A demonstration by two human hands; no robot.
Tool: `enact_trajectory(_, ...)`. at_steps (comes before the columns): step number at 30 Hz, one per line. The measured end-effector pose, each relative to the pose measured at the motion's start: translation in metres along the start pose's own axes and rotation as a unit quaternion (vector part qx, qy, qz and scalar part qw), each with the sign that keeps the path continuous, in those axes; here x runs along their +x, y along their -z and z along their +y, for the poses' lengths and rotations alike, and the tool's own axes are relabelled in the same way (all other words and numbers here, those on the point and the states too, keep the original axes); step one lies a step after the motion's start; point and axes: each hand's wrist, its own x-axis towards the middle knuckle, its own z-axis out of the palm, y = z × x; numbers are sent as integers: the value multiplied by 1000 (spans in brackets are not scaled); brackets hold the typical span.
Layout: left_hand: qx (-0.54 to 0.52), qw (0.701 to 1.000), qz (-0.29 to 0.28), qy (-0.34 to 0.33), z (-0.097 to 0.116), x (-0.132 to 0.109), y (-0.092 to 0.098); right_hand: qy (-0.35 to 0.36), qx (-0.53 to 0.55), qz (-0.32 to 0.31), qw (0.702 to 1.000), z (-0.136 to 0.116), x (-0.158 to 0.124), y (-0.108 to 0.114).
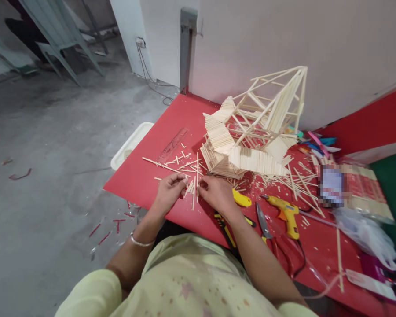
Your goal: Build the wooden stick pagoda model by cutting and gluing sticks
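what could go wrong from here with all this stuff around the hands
The right hand could bump the stick structure just beyond it. The right forearm, beside the metal blade, might get nicked. The glue gun could burn if hot, which the picture can't show.

We see a grey concrete floor [62,136] spreading across the left, uneven in tone. At the upper left we have a pale plastic chair [54,26]. Near it, a white wall [127,26] bears an electrical outlet [140,42], with dark cables [142,62] running down to the floor. A grey upright post [185,53] borders the plain off-white wall [267,35] behind our red-topped table [181,112], under soft, diffuse light.
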Motion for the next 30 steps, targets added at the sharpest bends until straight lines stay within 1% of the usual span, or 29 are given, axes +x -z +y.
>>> enact_trajectory(6,3,1000,-7,10,0,2,-2,-23,-1,-7,1000,-5,5,-7)
enact_trajectory(11,18,1000,7,2,-4,3,-2,-33,19,-10,999,-6,11,-7)
enact_trajectory(15,63,997,26,-23,-10,8,-3,-42,50,-13,998,-7,14,-6)
enact_trajectory(19,108,994,21,-25,-11,12,-6,-53,87,-6,995,-4,16,-10)
enact_trajectory(22,120,992,19,-25,-9,12,-7,-56,123,11,991,-2,16,-15)
enact_trajectory(25,106,993,31,-31,-7,11,-6,-53,175,40,982,2,15,-15)
enact_trajectory(28,71,996,50,-31,-4,9,-5,-36,249,65,966,6,13,-9)
enact_trajectory(30,45,997,50,-25,-1,7,-5,-23,308,67,949,9,11,-5)
